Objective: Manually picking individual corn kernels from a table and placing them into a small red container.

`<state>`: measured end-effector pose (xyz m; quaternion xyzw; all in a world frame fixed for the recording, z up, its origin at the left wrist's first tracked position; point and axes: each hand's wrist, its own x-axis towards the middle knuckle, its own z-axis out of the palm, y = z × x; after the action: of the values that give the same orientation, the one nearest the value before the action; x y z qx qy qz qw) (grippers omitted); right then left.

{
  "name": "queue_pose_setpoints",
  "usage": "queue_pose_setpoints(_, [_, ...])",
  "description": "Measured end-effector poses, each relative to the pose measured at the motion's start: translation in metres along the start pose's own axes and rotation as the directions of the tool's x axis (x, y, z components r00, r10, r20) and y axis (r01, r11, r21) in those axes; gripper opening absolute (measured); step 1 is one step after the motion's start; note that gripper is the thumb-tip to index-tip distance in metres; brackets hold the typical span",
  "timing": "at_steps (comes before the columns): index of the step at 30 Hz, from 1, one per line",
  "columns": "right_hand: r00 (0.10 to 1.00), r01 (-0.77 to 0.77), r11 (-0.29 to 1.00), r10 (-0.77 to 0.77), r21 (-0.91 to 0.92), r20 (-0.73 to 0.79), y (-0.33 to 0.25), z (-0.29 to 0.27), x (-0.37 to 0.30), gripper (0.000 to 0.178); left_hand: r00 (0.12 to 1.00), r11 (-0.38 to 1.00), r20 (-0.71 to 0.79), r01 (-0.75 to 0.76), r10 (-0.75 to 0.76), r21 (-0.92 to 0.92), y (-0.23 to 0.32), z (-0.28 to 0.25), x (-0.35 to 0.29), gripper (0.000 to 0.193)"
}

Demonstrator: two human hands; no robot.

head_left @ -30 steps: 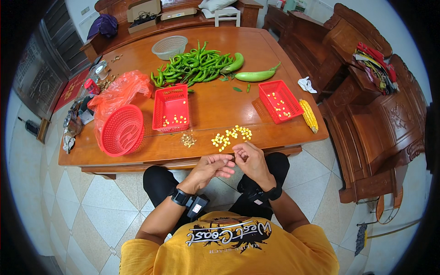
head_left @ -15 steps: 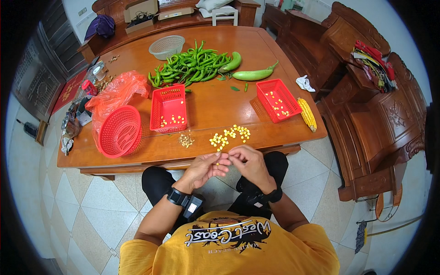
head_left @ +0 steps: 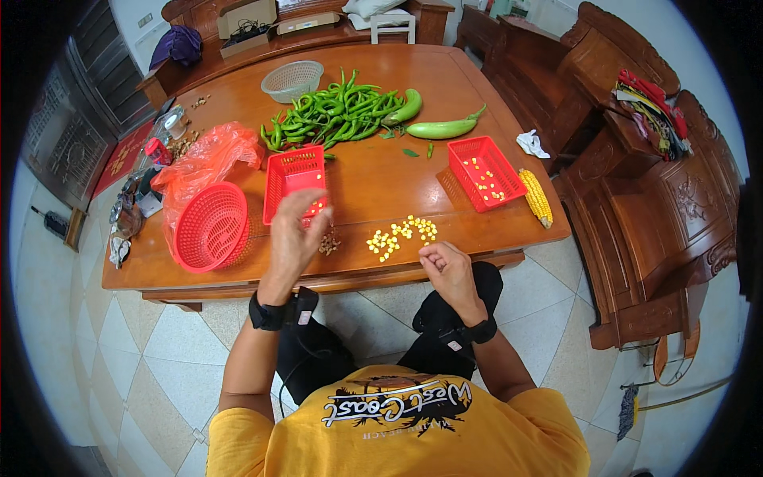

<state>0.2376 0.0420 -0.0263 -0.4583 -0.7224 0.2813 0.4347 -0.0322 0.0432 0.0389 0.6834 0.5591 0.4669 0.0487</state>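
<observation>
My left hand [head_left: 294, 234] is raised over the near side of the left red basket [head_left: 274, 183], its thumb and fingers apart. I see nothing between them. The hand covers part of the yellow corn kernels in that basket. My right hand [head_left: 451, 274] is at the table's front edge, fingers curled together; whatever they hold, if anything, is hidden. Just to its left lies a loose group of yellow corn kernels [head_left: 387, 245]. A small heap of brownish bits [head_left: 328, 242] lies beside my left hand. More kernels are in the right red basket [head_left: 509, 193].
A corn cob [head_left: 535, 199] lies at the table's right edge. Farther back are green chili peppers [head_left: 338, 111], a long pale green vegetable [head_left: 441, 129] and a grey basket [head_left: 266, 83]. On the left stand a round red basket [head_left: 184, 238] and an orange plastic bag [head_left: 211, 163].
My hands were together before the kernels. The left has moved left and forward to the left red basket, its fingers spreading; the right has moved a little to the right.
</observation>
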Motion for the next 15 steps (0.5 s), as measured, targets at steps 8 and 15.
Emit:
queue_pose_setpoints(8, [0.932,-0.318,0.890,0.231,0.327,0.279,0.009,0.021,-0.027,0.010,0.897,0.989,0.439,0.114,-0.060,-0.097,0.018,0.055,-0.046,0.014])
queue_pose_setpoints(15, [0.758,-0.649,0.428,0.299,0.629,0.579,0.015,0.035,-0.040,0.022,0.933,0.997,0.360,0.031,-0.004,-0.069,0.017,0.067,-0.053,0.010])
